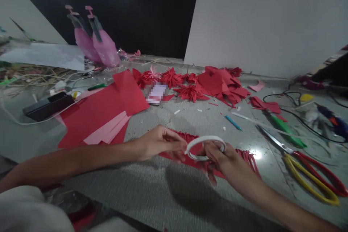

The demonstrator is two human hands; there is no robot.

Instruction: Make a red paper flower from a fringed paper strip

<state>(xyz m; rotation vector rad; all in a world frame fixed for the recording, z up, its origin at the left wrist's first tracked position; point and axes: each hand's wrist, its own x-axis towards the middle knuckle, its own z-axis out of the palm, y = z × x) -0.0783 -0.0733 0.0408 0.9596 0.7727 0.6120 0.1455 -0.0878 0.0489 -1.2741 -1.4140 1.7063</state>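
Observation:
A white roll of tape [202,139], seen as a narrow ring, is held up in my right hand [221,157], with fingers through and around its right side. At the ring's left edge, my left hand [163,143] has its thumb and fingers drawn together against the tape; whether a loose end is between them is too blurred to tell. Below both hands lies a long red paper strip [194,165], its far edge cut into fringe [248,159]. My hands and the roll cover much of the strip.
Scissors [288,148] with red and yellow handles lie at right, near a green-handled cutter [288,130] and a blue pen [233,123]. Red paper sheets [106,101] spread at left. Behind are a blurred-out phone [157,93], fringed red flowers [190,92], paper scraps [220,81] and pink bottles [104,45].

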